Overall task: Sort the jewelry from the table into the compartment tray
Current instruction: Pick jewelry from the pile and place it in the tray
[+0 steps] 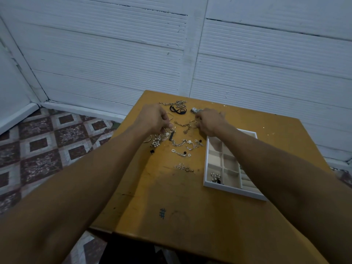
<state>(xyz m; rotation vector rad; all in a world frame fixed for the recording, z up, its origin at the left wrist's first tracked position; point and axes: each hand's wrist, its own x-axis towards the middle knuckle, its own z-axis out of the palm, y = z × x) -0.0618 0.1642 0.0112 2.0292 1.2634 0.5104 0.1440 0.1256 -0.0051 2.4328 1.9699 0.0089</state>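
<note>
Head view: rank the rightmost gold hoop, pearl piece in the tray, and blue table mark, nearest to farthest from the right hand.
1. gold hoop, at the right hand fingertips.
2. pearl piece, in the tray, near-left compartment.
3. blue mark, on the table, near side.

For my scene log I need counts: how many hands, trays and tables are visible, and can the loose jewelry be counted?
Hands: 2 (left hand, right hand)
Trays: 1 (compartment tray)
Tables: 1 (table)
Jewelry: loose jewelry overlaps, no exact count
Total: 4, without jewelry

Dim, bluish light w/ soft shadows, wide-angle bending at edges, slight blur.
</note>
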